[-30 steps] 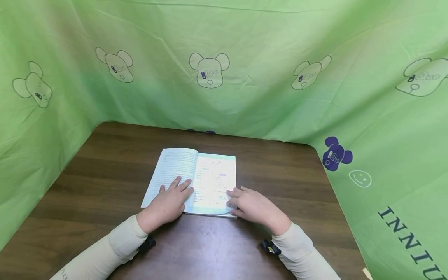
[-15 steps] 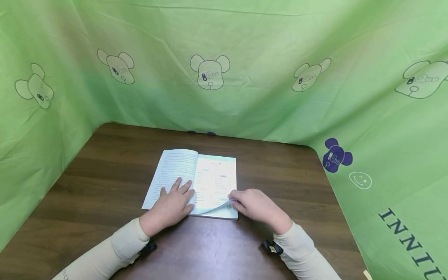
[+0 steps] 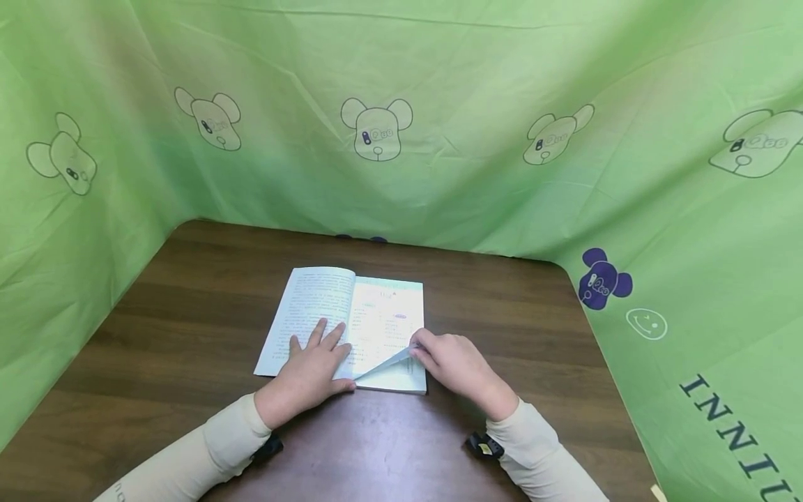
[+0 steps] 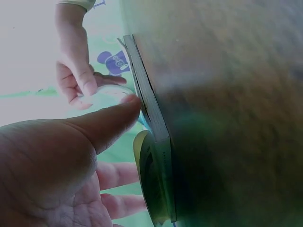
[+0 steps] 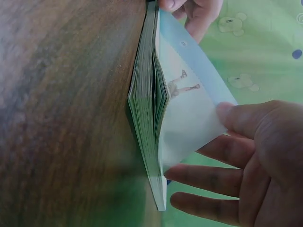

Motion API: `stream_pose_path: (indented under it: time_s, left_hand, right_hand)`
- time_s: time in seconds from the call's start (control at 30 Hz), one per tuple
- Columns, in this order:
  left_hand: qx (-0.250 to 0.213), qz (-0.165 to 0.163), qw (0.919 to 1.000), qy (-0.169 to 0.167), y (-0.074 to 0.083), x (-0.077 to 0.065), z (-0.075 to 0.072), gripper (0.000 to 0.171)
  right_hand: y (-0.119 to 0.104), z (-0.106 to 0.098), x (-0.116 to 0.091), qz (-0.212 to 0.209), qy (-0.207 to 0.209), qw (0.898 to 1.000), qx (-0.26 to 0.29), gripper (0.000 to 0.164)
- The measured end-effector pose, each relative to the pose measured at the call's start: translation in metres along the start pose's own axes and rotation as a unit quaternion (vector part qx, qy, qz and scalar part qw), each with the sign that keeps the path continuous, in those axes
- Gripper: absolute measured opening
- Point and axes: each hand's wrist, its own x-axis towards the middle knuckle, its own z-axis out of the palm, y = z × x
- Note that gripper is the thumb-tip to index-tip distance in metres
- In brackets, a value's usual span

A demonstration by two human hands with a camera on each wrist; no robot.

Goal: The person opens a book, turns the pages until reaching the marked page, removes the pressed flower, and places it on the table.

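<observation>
An open book (image 3: 383,300) lies on the wooden table, pages of print facing up. My left hand (image 3: 311,366) rests with spread, straight fingers on the left page near the spine, its thumb at the lower edge by the fold. In the left wrist view that thumb touches the book's edge (image 4: 151,104). My right hand (image 3: 454,359) pinches the lower right corner of a page (image 5: 194,99) between thumb and forefinger and holds it lifted. The right wrist view shows the page's underside with a small printed drawing, the other fingers extended below it.
The brown wooden table (image 3: 207,293) surrounds the book. A green cloth (image 3: 439,181) printed with bear heads hangs along its back and sides. Both sleeved forearms reach in from the front edge, with a dark wrist device (image 3: 485,445) under the right one.
My right hand has taken the right page's corner and raised it, bending it up and to the left. The left thumb has spread outward along the book's lower edge.
</observation>
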Motion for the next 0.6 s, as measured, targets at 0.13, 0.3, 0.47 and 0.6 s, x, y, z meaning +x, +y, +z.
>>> stream_pose_path:
  time_s: [0.13, 0.3, 0.47, 0.6]
  left_hand:
    - [-0.007, -0.003, 1.0000, 0.005, 0.000, 0.000, 0.001, 0.056]
    - [-0.030, -0.003, 0.9990, 0.034, 0.000, 0.000, 0.001, 0.058]
    - [-0.054, -0.016, 0.9943, 0.091, 0.001, 0.003, 0.003, 0.094]
    - [-0.060, -0.011, 0.9879, 0.142, -0.001, 0.005, 0.003, 0.115]
  right_hand:
    - [-0.001, -0.004, 0.001, 0.004, 0.031, 1.000, 0.002, 0.010]
    - [-0.001, -0.015, 0.000, 0.031, 0.075, 0.997, 0.013, 0.026]
    - [0.000, -0.020, 0.000, 0.061, 0.068, 0.996, 0.020, 0.036]
    - [-0.002, -0.019, 0.000, 0.050, 0.030, 0.998, 0.019, 0.042]
